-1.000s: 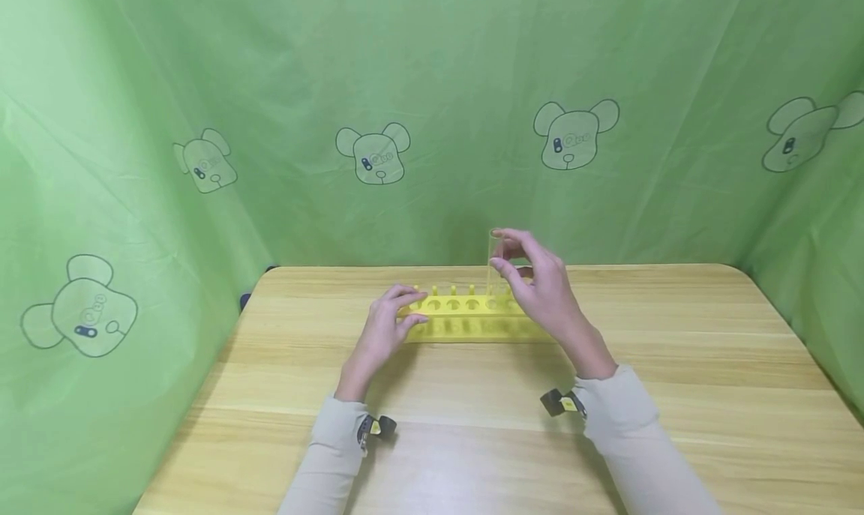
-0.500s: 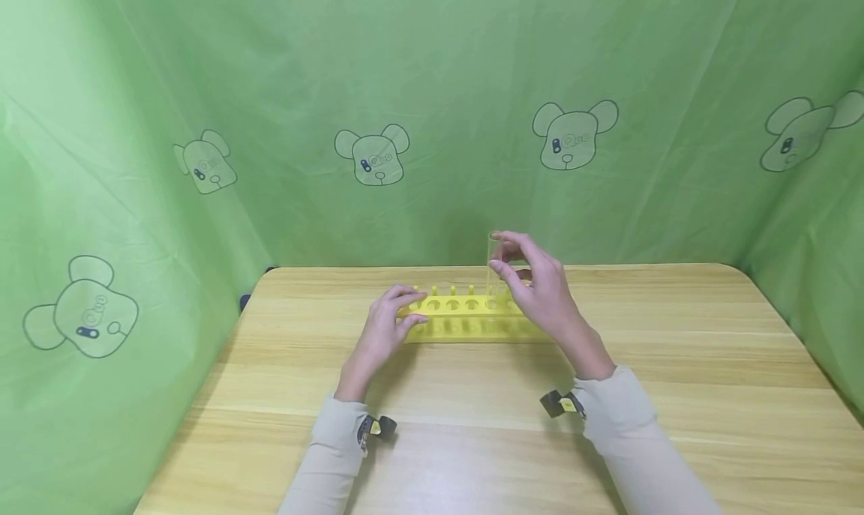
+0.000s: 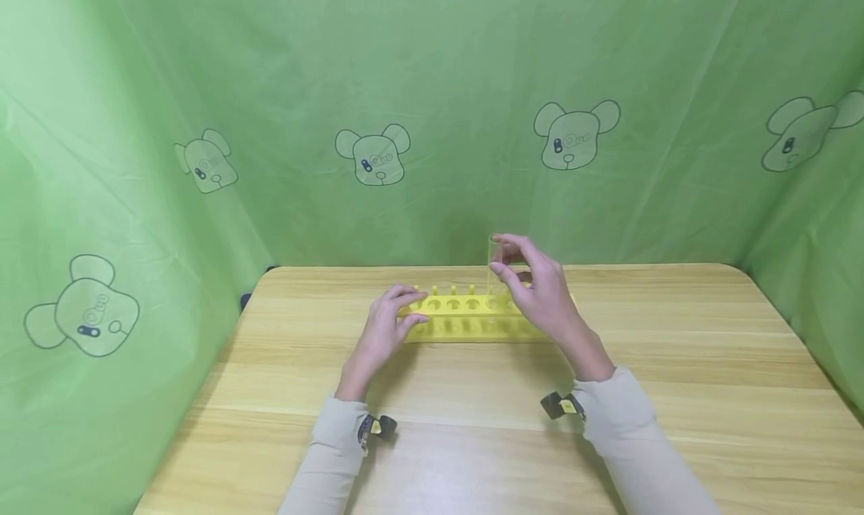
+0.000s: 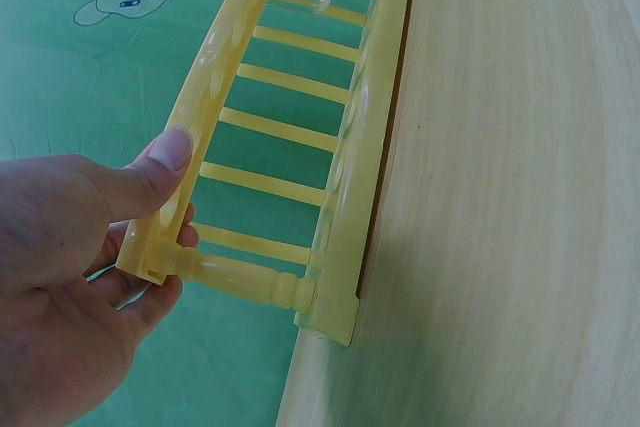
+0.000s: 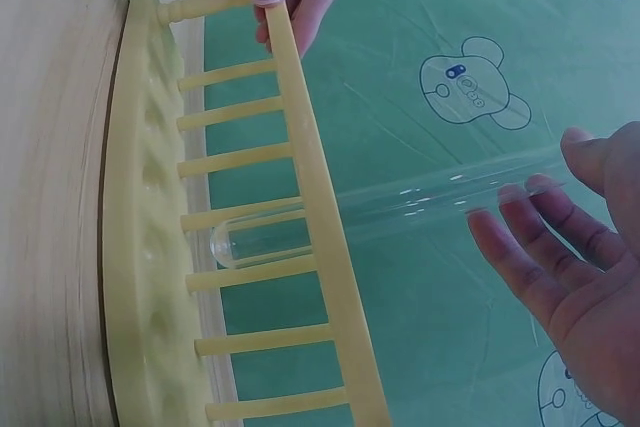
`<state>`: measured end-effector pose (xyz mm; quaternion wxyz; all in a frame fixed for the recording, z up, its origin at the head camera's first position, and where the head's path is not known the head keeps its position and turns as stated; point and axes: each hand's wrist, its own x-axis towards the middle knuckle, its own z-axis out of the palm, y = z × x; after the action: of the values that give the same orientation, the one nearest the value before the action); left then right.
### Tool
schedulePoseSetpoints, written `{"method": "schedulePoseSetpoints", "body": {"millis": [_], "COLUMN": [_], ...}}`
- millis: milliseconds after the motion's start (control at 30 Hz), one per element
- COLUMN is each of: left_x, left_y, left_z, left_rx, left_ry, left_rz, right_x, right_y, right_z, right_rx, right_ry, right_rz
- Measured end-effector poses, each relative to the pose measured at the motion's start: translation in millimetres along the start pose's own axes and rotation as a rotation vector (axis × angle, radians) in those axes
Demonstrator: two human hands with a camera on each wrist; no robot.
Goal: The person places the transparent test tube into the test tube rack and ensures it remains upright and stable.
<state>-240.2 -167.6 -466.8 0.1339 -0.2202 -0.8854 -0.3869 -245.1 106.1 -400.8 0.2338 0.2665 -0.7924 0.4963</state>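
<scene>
Pinched at its top betw. thumb & fingertips of the right hand (image 3: 540,290), a clear glass test tube (image 3: 496,271) stands upright, rounded bottom through a hole in the top plate of the yellow test tube rack (image 3: 472,318), w/ nothing visible inside. Left hand (image 3: 385,327) grips the rack's 9 o'clock end, thumb on top. Rack's other holes hold nothing. Rack sits on a wooden table (image 3: 675,365); green bear-print curtain (image 3: 432,88) at 12.

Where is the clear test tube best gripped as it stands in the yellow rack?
Probably at the open top end, from above. The test tube stands upright through the yellow rack, its rounded bottom already below the top plate, so only the upper part is free. The right hand pinches it there; the left hand holds the rack's end.
</scene>
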Motion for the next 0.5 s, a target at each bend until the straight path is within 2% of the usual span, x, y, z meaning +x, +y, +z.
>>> {"method": "schedulePoseSetpoints", "body": {"millis": [233, 500], "left_x": [0.6, 1.5], "left_y": [0.5, 1.5], "left_z": [0.6, 0.6], "left_rx": [0.006, 0.003], "left_ry": [0.013, 0.007], "left_rz": [0.017, 0.001], "right_x": [-1.6, -2.0], "right_y": [2.5, 5.5], "right_z": [1.0, 1.6], "right_rx": [0.002, 0.011], "right_ry": [-0.007, -0.001], "right_rz": [0.002, -0.012]}}
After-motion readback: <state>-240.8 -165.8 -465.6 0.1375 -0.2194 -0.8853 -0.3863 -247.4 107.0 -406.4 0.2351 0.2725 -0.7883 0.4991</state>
